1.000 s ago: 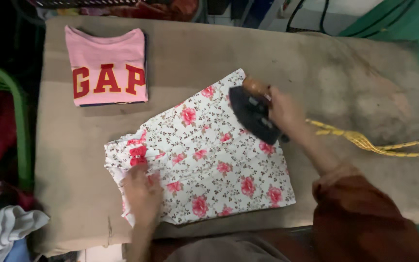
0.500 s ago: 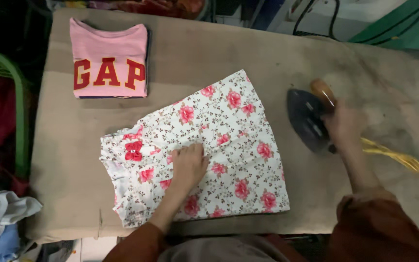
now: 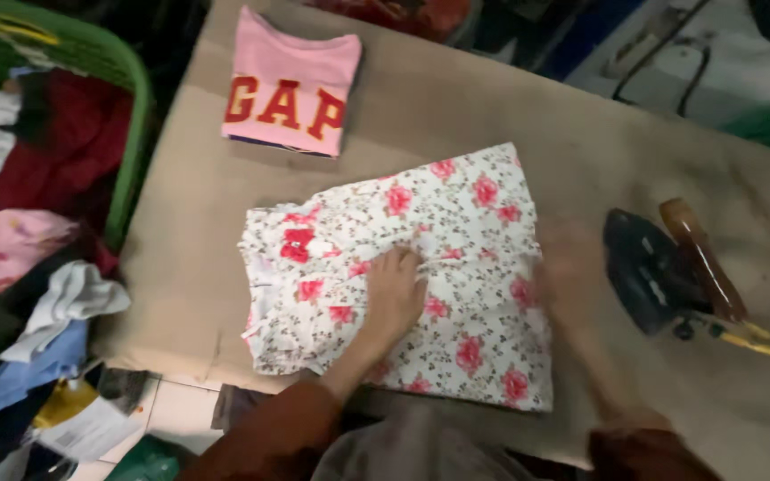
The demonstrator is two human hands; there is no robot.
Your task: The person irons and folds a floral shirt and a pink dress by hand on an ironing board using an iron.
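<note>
A white garment with red flowers lies spread on the brown padded table. My left hand presses flat on its middle, fingers apart. Blurred by motion, my right hand is at the garment's right edge; whether it grips the cloth I cannot tell. A black iron with a brown handle rests on the table to the right, with no hand on it. Its yellow cord trails off to the right.
A folded pink shirt with red letters lies at the table's far left. A green basket with mixed clothes stands left of the table. More clothes are piled below it on the floor.
My right hand let go of the iron, which now sits on the table, and moved left to the garment's edge. My left hand stays on the garment. The camera moved closer.
</note>
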